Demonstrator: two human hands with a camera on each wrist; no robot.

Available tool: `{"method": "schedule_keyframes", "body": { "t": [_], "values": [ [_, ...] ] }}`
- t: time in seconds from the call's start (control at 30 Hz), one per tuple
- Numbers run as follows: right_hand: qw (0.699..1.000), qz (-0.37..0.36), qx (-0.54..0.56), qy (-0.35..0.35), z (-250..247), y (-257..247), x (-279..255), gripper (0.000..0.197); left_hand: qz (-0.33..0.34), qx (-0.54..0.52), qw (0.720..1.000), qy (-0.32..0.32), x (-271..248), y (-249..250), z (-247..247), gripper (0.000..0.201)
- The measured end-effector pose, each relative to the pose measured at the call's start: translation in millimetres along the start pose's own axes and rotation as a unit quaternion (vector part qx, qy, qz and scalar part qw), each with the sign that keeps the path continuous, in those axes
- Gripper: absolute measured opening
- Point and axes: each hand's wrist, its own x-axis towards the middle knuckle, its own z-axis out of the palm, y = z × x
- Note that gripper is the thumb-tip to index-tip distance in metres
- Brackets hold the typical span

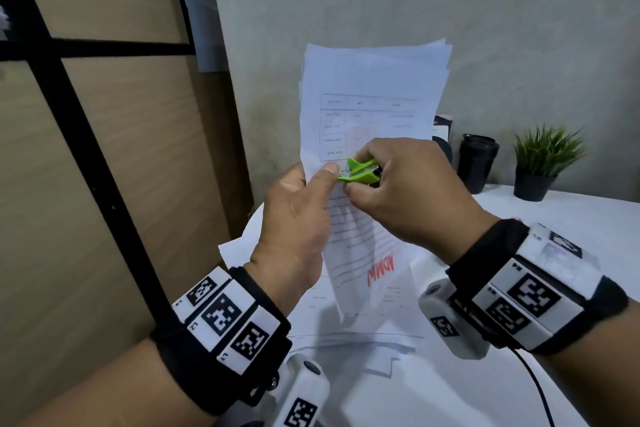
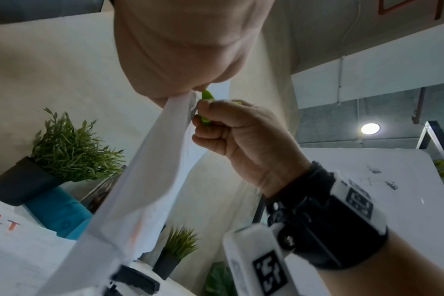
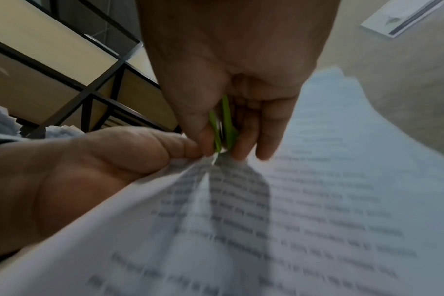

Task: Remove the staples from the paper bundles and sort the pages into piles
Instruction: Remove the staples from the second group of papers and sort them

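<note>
A bundle of printed white pages [image 1: 372, 107] is held up in the air over the table, with a table of text and a red stamp on its front. My left hand [image 1: 301, 208] pinches the bundle at its left edge, thumb on the front. My right hand [image 1: 405, 191] grips a green staple remover [image 1: 360, 172] and squeezes it against the paper right beside the left thumb. In the right wrist view the green staple remover [image 3: 223, 128] bites at the creased paper [image 3: 266, 220]. The staple itself is hidden. The left wrist view shows the bundle [image 2: 150, 170] edge-on.
More loose pages [image 1: 346, 329] lie on the white table [image 1: 571, 218] beneath the hands. At the back right stand a black cup [image 1: 477, 163] and a small potted plant [image 1: 543, 163]. A wooden panel wall with black framing [image 1: 86, 149] rises on the left.
</note>
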Motion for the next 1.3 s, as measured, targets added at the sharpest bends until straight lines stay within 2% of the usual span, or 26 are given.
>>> {"method": "schedule_keyframes", "body": {
  "t": [0.03,0.1,0.2,0.27,0.3,0.37,0.43,0.5,0.57,0.67,0.73,0.77,0.8,0.87,0.9,0.97,1.17,1.23,1.3],
  "values": [
    [0.999,0.01,-0.008,-0.032,-3,0,2,0.022,-0.001,0.011,1.0,0.003,1,-1,0,0.02],
    [0.998,0.026,-0.003,-0.05,-7,0,5,0.034,-0.003,0.025,1.0,0.013,4,-4,-1,0.02],
    [0.996,0.063,0.056,-0.001,-13,11,6,0.041,-0.027,0.01,0.999,0.03,11,-4,-4,0.017],
    [0.99,0.111,0.085,0.004,-19,32,2,0.041,-0.061,-0.005,0.997,0.05,17,-1,-9,0.014],
    [0.987,0.138,0.072,-0.025,-23,46,-3,0.039,-0.076,-0.012,0.995,0.062,20,0,-14,0.013],
    [0.969,0.186,-0.035,-0.158,-27,76,-19,0.033,-0.097,-0.027,0.992,0.078,28,3,-24,0.013],
    [0.911,0.199,-0.173,-0.317,-23,103,-40,0.029,-0.112,-0.035,0.989,0.086,33,4,-32,0.014],
    [0.851,0.197,-0.24,-0.425,-11,127,-66,0.031,-0.122,-0.037,0.988,0.093,36,5,-34,0.015],
    [0.833,0.183,-0.231,-0.467,0,140,-87,0.031,-0.126,-0.039,0.987,0.092,36,5,-34,0.017],
    [0.832,0.164,-0.216,-0.484,-2,144,-93,0.039,-0.125,-0.035,0.987,0.095,34,5,-32,0.016],
    [0.839,0.141,-0.267,-0.453,-13,132,-77,0.056,-0.116,-0.029,0.988,0.102,32,6,-30,0.016],
    [0.865,0.122,-0.282,-0.397,-20,120,-65,0.048,-0.107,-0.024,0.988,0.105,31,6,-28,0.017],
    [0.906,0.094,-0.263,-0.319,-28,104,-53,0.033,-0.096,-0.019,0.989,0.109,31,7,-27,0.017],
    [0.982,0.048,-0.105,-0.15,-34,69,-31,0.005,-0.067,-0.009,0.992,0.111,28,8,-22,0.017],
    [0.995,0.038,-0.02,-0.09,-31,50,-22,0.006,-0.052,-0.005,0.993,0.108,24,9,-18,0.016],
    [0.995,0.035,0.094,-0.029,-18,17,-8,0.008,-0.02,0.007,0.995,0.099,16,11,-9,0.016],
    [0.983,0.039,0.151,0.094,20,-5,4,0.011,0.086,0.029,0.993,0.079,4,18,5,0.022],
    [0.982,0.04,0.15,0.107,19,-7,6,0.012,0.111,0.056,0.989,0.078,5,19,3,0.02],
    [0.988,0.051,0.125,0.074,13,-10,9,0.012,0.138,0.095,0.983,0.076,9,19,1,0.015]
  ]
}}
